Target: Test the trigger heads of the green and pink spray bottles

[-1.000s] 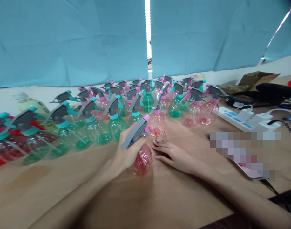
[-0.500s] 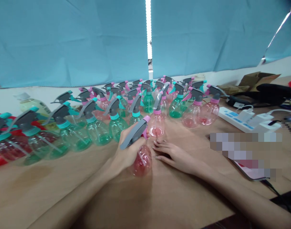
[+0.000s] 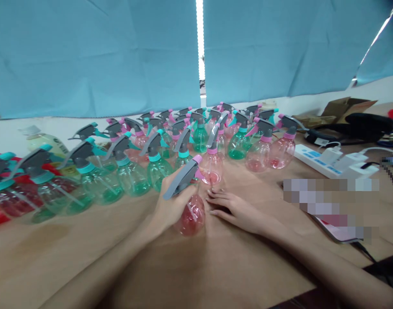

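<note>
My left hand (image 3: 172,197) is closed around the neck of a pink spray bottle (image 3: 192,216) with a grey trigger head and pink nozzle. The bottle leans slightly, its head over my hand, and some of its neck is hidden by my fingers. Flat on the brown tabletop (image 3: 241,266), just right of that bottle, rests my right hand (image 3: 233,208), fingers stretched out and holding nothing. Beyond its fingertips stands another pink spray bottle (image 3: 212,165). A green spray bottle (image 3: 159,169) is behind my left hand.
Several green and pink spray bottles fill the back and left; a teal-collared one (image 3: 101,186) is among them. To the right lie a white power strip (image 3: 315,159), a blurred-out phone-like device (image 3: 341,234) and black headphones (image 3: 354,128). An opened cardboard box (image 3: 347,109) sits behind.
The held spray bottle has shifted very slightly, its base rising a little. My right hand stays where it was.
</note>
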`<state>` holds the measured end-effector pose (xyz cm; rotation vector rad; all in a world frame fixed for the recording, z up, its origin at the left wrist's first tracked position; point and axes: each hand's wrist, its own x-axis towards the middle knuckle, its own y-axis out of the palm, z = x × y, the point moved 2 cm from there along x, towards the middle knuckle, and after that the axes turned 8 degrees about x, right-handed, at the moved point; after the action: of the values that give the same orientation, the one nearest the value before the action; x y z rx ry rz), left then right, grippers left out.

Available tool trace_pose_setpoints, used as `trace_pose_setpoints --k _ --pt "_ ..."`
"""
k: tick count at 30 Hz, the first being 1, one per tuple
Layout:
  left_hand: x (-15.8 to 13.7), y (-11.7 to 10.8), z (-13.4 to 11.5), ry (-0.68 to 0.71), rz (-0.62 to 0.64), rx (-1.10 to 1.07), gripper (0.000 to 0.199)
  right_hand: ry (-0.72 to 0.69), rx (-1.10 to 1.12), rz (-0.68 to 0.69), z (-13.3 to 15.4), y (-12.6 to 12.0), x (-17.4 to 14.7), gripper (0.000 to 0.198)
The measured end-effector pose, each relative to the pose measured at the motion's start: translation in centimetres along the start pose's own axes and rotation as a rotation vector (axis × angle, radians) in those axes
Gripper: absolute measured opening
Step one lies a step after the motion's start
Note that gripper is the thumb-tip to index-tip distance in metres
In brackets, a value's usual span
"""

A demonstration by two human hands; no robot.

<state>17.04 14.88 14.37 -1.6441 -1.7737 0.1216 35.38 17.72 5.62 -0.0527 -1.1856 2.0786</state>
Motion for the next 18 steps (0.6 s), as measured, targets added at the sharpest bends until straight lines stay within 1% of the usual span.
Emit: trace_pose_setpoints --k 7,18 --pt "-0.2 0.14 0.26 -0.044 0.008 -0.018 0.003 0.003 0.005 -0.001 0.16 -0.1 0.0 0.039" --pt "-0.24 0.18 -0.1 -0.008 0.019 -0.034 0.002 0.006 0.002 0.014 0.24 -0.16 0.03 0.041"
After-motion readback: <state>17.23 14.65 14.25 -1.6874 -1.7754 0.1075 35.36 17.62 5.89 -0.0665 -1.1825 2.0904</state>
